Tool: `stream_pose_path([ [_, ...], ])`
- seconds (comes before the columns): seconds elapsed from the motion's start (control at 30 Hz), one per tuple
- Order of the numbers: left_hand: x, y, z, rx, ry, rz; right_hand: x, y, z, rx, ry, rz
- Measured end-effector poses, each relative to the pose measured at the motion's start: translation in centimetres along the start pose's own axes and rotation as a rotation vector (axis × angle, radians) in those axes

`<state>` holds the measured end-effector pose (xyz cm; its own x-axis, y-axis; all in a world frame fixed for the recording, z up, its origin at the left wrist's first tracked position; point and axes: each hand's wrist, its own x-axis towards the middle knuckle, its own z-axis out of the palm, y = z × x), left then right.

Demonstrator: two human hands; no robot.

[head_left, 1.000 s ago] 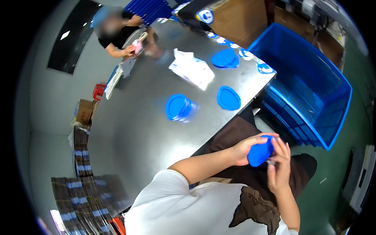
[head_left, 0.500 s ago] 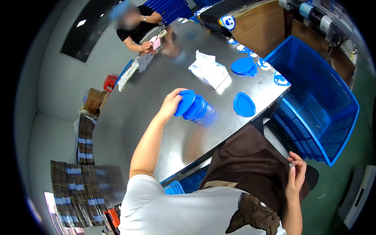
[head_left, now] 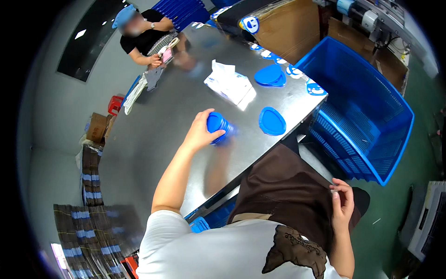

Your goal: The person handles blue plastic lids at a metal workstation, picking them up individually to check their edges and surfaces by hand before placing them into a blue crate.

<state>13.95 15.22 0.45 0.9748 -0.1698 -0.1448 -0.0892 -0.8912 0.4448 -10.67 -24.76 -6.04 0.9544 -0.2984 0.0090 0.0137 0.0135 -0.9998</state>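
Observation:
A stack of round blue plastic lids stands on the metal table. My left hand grips the top of it, with the fingers on the far edge and the thumb along the near edge. Beyond the stack, to the right, a single blue lid lies flat near the table edge. Farther back, a few more blue lids overlap one another. Over the dark apron on my lap, my right hand is curled with thumb and fingers together; a small pale bit shows at the fingertips, too small to name.
A white tissue pack rests mid-table. To the right of the metal table stands a large blue plastic crate. Across the table a person in a blue cap holds a pink object. Bundled cardboard is piled at left.
Half a second ago my left hand held one lid tilted beside the stack; now it is at the stack's top with no separate lid showing. The whole view has shifted slightly.

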Motion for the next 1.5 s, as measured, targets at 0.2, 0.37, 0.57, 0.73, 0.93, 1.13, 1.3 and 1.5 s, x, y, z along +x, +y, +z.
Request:
stream_pose_path([
  [0.2,-0.7,5.6,2.7,0.224,0.291,0.441,-0.2,0.4,0.4,0.160,0.004,0.101],
  [0.37,1.3,9.7,10.0,0.167,0.144,0.379,-0.3,0.5,1.2,0.240,-0.008,0.141],
  [0.57,2.9,11.4,12.9,-0.043,0.169,0.469,-0.8,0.2,-0.2,0.344,0.033,0.305],
  [0.73,-1.1,17.6,12.6,-0.095,0.147,0.730,1.7,-1.3,0.7,0.153,-0.018,0.031],
  [0.93,-4.4,21.6,12.9,-0.108,0.189,0.995,4.3,-2.8,1.0,-0.079,0.051,-0.143],
  [1.13,-5.7,22.8,14.2,-0.085,0.262,1.105,4.2,-2.8,2.3,-0.103,0.232,-0.132],
  [1.3,-6.3,23.0,15.1,-0.129,0.289,1.145,4.0,-2.5,2.2,-0.146,0.235,-0.083],
  [1.5,-7.1,23.0,15.7,-1.236,-0.465,0.657,3.7,-2.5,0.9,-0.125,0.238,-0.155],
])
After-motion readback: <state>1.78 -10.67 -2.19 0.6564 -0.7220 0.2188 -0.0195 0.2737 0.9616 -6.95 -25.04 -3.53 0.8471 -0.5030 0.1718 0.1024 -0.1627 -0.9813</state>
